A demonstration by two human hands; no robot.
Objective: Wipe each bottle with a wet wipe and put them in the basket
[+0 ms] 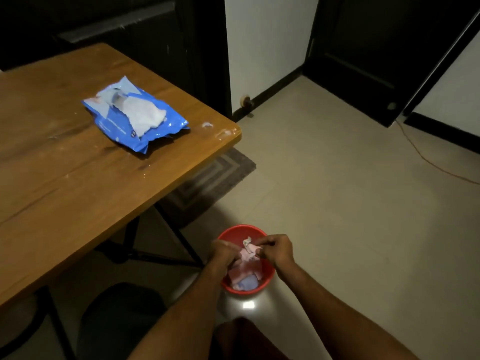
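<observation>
both hands meet low over a red basket (268, 275) that stands on the pale tiled floor (337, 203), just off the near corner of the worktop (65, 178). the left hand (224, 253) has its fingers curled down around a pale pink item, and the right hand (277, 249) pinches a small crumpled wet wipe (248, 242) between thumb and fingertips at the top of that same item. the pink thing looks like a bottle (244, 266) lying partly inside the basket (the light is dim and the shape is soft, so its outline is hard to read). under it, toward the near wall of the basket, sits something light blue (248, 283), which may be a second bottle or a cap; i cannot tell which.

on the wooden worktop lies a blue pack of wipes (145, 126), torn open along its top, with a white sheet bulging out of the opening. pale smears mark the wood near the far right corner. a grey patterned rug (215, 178) shows under the worktop's edge, and a dark chair seat (122, 307) sits at the near side. a thin orange cord (426, 157) trails across the floor toward a dark doorway (376, 48).
</observation>
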